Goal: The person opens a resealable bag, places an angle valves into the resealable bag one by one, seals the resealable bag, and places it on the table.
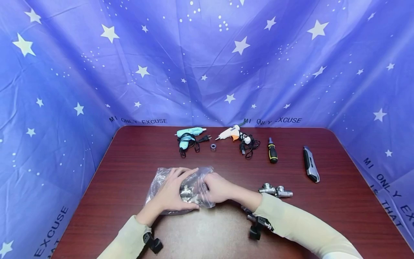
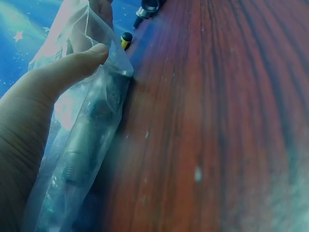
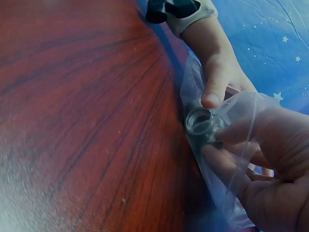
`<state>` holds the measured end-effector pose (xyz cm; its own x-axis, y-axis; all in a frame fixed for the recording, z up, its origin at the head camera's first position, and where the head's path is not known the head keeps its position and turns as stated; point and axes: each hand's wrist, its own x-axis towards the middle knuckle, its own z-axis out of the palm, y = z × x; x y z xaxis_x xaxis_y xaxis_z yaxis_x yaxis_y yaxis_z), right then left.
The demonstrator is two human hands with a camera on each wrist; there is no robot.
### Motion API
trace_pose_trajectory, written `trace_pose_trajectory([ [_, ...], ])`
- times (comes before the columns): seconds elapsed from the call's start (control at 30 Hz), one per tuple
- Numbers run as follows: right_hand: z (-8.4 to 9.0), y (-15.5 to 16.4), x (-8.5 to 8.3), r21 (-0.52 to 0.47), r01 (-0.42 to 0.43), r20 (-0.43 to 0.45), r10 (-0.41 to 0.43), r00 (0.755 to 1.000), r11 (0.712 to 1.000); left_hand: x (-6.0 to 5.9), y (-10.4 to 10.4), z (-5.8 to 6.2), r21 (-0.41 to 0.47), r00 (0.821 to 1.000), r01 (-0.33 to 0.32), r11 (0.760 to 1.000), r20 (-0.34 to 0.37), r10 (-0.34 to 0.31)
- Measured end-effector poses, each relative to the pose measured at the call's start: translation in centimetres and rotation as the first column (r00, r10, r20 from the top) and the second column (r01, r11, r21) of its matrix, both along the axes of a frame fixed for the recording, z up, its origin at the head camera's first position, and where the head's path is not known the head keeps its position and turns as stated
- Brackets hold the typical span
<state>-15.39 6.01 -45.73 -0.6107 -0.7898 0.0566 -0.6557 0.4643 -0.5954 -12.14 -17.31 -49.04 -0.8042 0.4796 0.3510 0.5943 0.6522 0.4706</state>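
A clear plastic bag (image 1: pixel 203 174) with shiny metal pipe fittings (image 1: pixel 185 191) inside lies near the front middle of the table. My left hand (image 1: pixel 170 190) spreads across it and grips it, thumb on the near side. In the left wrist view that thumb (image 2: pixel 72 70) presses the film over a threaded fitting (image 2: pixel 82 150). From the right, my right hand (image 1: pixel 219 187) reaches into the bag's mouth with curled fingers. The right wrist view shows its fingertips (image 3: pixel 217 154) pinching at a round-ended fitting (image 3: pixel 199 121), partly hidden by film.
Two metal tee fittings (image 1: pixel 281 191) lie beyond my right forearm. Along the back are a blue glue gun (image 1: pixel 189 132), a small metal ring (image 1: pixel 213 147), a white glue gun (image 1: pixel 230 132) and a screwdriver (image 1: pixel 272 153). A utility knife (image 1: pixel 311 163) lies at the right.
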Motion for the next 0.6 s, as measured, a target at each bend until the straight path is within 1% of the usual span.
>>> trace_pose_trajectory([
  [0.13, -0.4, -0.4, -0.1, -0.006, 0.000, 0.027, 0.001, 1.000, 1.000, 0.0, 0.1, 0.0, -0.002, 1.000, -0.003, 1.000, -0.015, 0.003],
  [0.3, -0.7, -1.0, -0.2, -0.041, -0.004, 0.075, 0.007, 0.997, 0.999, 0.1, 0.1, 0.1, -0.010, 1.000, -0.006, 1.000, -0.002, 0.006],
  [0.4, -0.8, -1.1, -0.2, -0.048, 0.002, 0.084, 0.002, 0.996, 0.999, 0.1, 0.2, 0.0, -0.006, 1.000, -0.003, 1.000, -0.002, 0.003],
  [0.47, -1.0, -1.2, -0.3, -0.061, -0.011, 0.093, 0.017, 0.996, 0.998, 0.1, 0.2, 0.0, -0.004, 1.000, -0.003, 1.000, -0.005, 0.003],
  [0.6, -0.9, -0.7, -0.5, -0.080, -0.038, 0.154, 0.050, 0.987, 0.996, 0.0, 0.2, -0.1, 0.001, 1.000, -0.002, 1.000, -0.017, 0.002],
])
